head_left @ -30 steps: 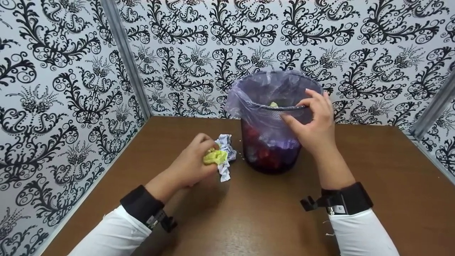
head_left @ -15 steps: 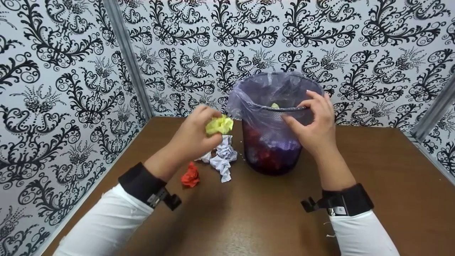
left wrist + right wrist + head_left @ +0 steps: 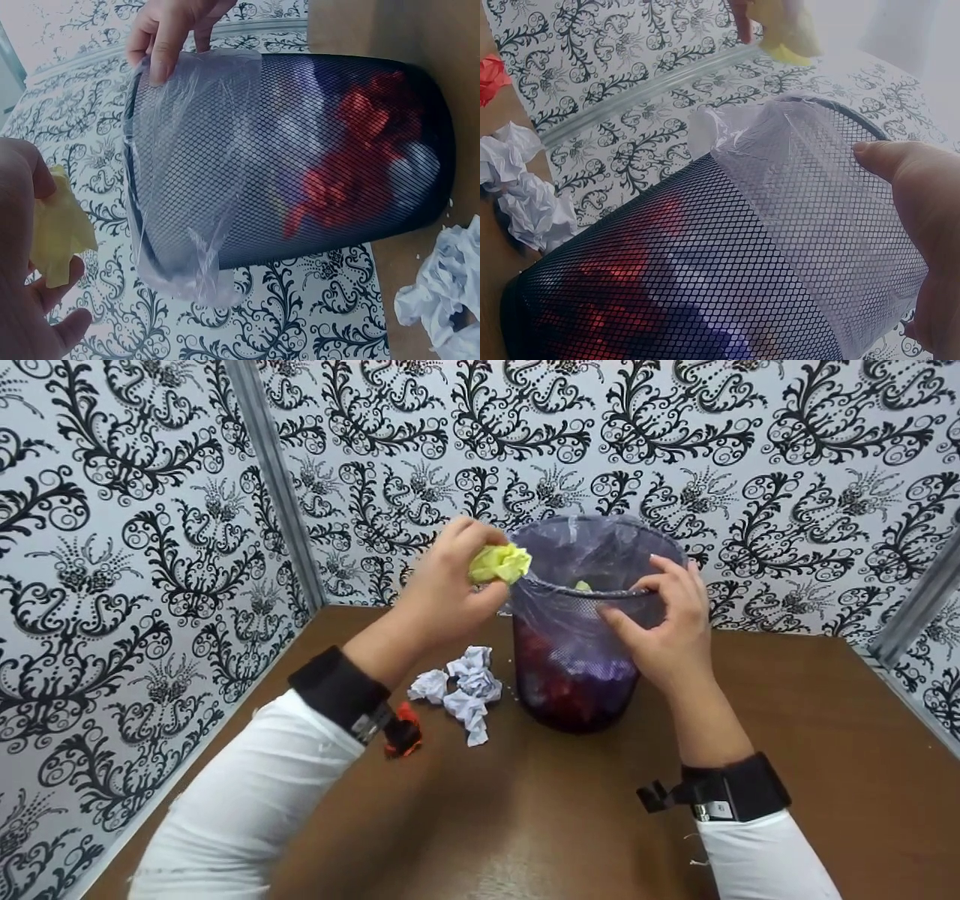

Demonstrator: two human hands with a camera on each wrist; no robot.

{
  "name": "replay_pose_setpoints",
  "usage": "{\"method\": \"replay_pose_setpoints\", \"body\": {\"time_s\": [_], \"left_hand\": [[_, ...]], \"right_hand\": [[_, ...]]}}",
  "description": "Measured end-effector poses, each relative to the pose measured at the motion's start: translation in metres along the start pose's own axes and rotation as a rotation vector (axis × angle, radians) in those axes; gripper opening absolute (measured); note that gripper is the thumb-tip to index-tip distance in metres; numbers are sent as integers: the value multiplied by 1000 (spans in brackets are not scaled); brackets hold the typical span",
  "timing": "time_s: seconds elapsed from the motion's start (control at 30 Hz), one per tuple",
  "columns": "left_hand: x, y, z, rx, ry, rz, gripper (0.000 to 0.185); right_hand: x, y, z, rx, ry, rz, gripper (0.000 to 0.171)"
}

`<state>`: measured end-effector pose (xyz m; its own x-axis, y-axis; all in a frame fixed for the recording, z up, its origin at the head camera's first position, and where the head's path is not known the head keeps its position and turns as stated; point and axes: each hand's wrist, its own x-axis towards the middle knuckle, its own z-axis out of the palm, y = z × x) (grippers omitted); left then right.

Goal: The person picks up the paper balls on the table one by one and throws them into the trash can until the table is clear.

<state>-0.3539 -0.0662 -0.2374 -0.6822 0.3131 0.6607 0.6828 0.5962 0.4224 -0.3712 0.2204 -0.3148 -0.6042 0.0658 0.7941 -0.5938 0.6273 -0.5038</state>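
Note:
A crumpled yellow paper ball [image 3: 504, 564] is pinched between the thumb and fingers of my left hand [image 3: 450, 585], at the left side of the bin's rim. The black mesh waste bin [image 3: 577, 690] stands upright, lined with a clear plastic bag [image 3: 187, 150] folded over its rim. My right hand [image 3: 679, 622] grips that rim at the near right, thumb outside and fingers over the edge. Through the mesh show red crumpled paper [image 3: 352, 165] and some white and purple pieces. A bit of yellow-green paper [image 3: 583, 586] shows inside the bin.
Several crumpled white paper balls [image 3: 469, 690] lie on the brown table [image 3: 525, 810] left of the bin. A red paper ball [image 3: 405, 729] sits nearer, partly behind the left wrist camera. Patterned walls [image 3: 375, 420] close off the back and left.
My left hand has lifted the yellow paper ball from beside the white ones, up and rightward to the bin's rim. The right hand keeps its hold on the rim.

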Motion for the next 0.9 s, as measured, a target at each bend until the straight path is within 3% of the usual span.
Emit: {"method": "replay_pose_setpoints", "body": {"time_s": [0.5, 0.9], "left_hand": [[44, 10, 33, -100, 45, -74, 37], [67, 15, 57, -92, -12, -122, 44]], "right_hand": [[0, 2, 2, -14, 15, -15, 43], [0, 0, 0, -25, 2, -2, 45]]}}
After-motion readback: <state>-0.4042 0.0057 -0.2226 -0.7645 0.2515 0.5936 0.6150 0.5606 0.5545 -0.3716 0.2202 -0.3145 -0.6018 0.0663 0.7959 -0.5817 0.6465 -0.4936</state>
